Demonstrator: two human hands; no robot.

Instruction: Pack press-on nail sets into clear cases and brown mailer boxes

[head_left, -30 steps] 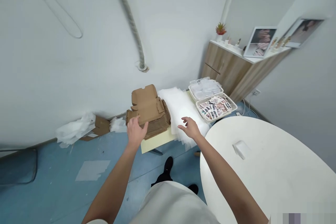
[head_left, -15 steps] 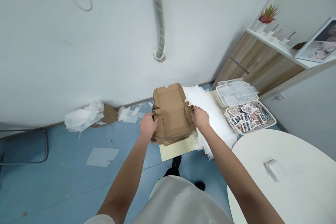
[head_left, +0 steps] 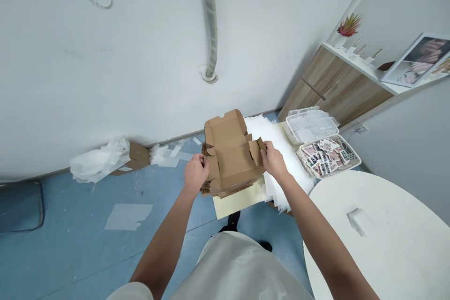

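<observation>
Where the stack [head_left: 235, 189] tops out, a blank [head_left: 234, 152] lies open

Where the blue floor [head_left: 80, 248] meets the wall [head_left: 140, 56], crumpled translucent wrap [head_left: 100, 161] slumps against a brown carton [head_left: 138, 155], with thin white scraps [head_left: 172, 158] to its right.

Next comes the left hand [head_left: 196, 176], its grip curled nearly closed at the blank's left edge; whether finger and thumb clamp a layer cannot be told.

The blank is matte brown cardboard, flat and unfolded, with straight creases, slots and notched flaps. Its long axis runs from the person toward the wall, leaning a little left, and the far panel points wallward. It rests on the stack, whose ragged layers show on the near side, above a pale yellow worktop [head_left: 232, 202]. Its main panel lies between the two grips; the far panel reaches beyond them, and the near edge comes closer to the body than the fingertips.

At the blank's right edge, the right hand [head_left: 274, 161] has its grip pinched on a side flap that stands up from the panel.

Beside that hand, soft white sheets [head_left: 269, 138] droop past the worktop's near edge. Farther right are a white basket [head_left: 292, 136] of clear plastic [head_left: 314, 126] and a latticed basket [head_left: 354, 157] of printed cards [head_left: 325, 157], then a smooth round table [head_left: 386, 243] and a wood-grain cabinet [head_left: 348, 84].
</observation>
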